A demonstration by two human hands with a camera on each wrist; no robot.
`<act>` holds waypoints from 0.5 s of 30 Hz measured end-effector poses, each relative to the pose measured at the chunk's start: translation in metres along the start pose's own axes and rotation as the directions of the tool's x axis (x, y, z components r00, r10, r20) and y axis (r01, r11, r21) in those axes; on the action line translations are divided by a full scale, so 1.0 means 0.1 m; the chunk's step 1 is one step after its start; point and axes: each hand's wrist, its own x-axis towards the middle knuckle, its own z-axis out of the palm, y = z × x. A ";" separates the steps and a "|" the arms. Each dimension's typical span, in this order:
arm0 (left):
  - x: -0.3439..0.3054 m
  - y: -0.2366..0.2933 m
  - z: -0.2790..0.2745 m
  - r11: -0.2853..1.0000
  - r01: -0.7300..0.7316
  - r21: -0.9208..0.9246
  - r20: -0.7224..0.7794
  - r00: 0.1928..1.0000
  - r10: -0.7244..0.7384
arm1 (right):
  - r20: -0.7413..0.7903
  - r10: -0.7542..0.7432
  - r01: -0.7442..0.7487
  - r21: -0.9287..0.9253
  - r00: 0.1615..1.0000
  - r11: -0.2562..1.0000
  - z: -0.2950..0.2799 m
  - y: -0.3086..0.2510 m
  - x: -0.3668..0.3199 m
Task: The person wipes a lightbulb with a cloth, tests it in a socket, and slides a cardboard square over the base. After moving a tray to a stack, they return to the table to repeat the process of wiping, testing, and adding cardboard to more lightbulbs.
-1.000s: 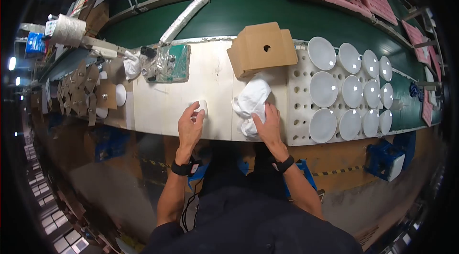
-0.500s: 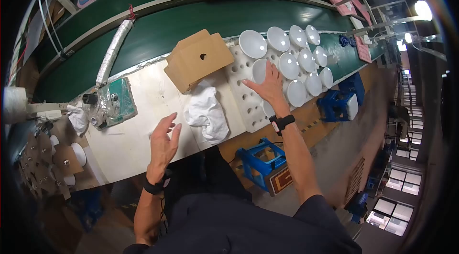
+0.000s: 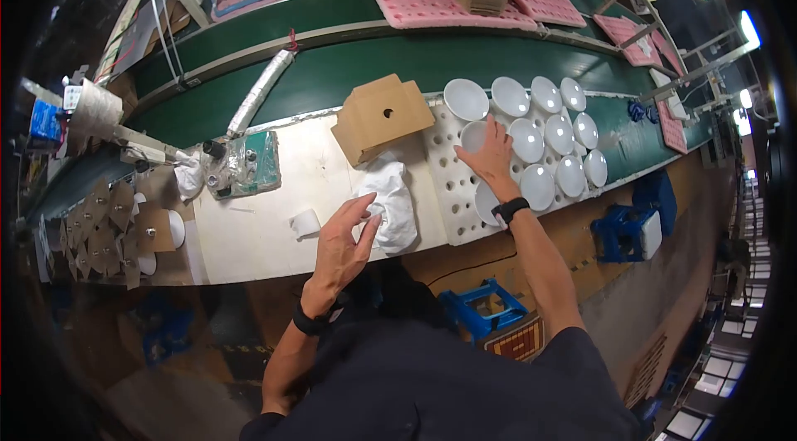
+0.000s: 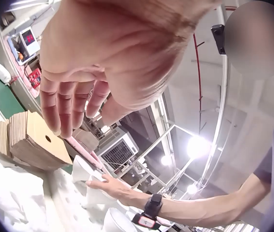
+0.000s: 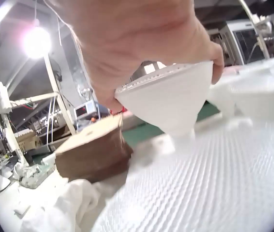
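In the head view my right hand (image 3: 491,160) is at a white round lamp cup (image 3: 473,136) in the left column of the holed white board (image 3: 465,235). The right wrist view shows the fingers of this hand (image 5: 141,38) gripping the rim of the cup (image 5: 170,96), its wide face up and narrow end down. My left hand (image 3: 339,250) hovers by the crumpled white cloth (image 3: 397,213), thumb apart from loosely bent fingers. Seen from the left wrist, that hand (image 4: 112,53) has an empty palm.
Several other white cups (image 3: 527,141) fill the board. Behind the cloth stands a cardboard stack (image 3: 378,119). A small white block (image 3: 305,224) and a plastic-wrapped green item (image 3: 264,160) lie leftward. Cardboard pieces with cups (image 3: 104,229) crowd the far left, beyond which is white tabletop.
My right hand has gone from the cloth to the lamp cup and grips it. My left hand has left the small white block and come beside the cloth. The head view has turned.
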 end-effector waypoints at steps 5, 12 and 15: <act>-0.18 0.21 -0.13 0.973 0.137 -0.186 -0.014 0.990 -0.142 | -0.053 -0.165 0.158 0.664 0.985 0.730 -0.99 -0.31 -0.21; -0.36 0.78 -0.41 0.634 0.203 -0.746 0.242 0.970 -0.025 | 0.228 -0.649 -0.412 0.900 0.726 -0.144 -1.06 -1.33 -1.18; -0.49 0.81 -0.49 0.668 0.239 -0.705 0.241 0.966 -0.092 | 0.282 -0.666 -0.570 0.780 0.690 -0.260 -0.92 -1.57 -1.39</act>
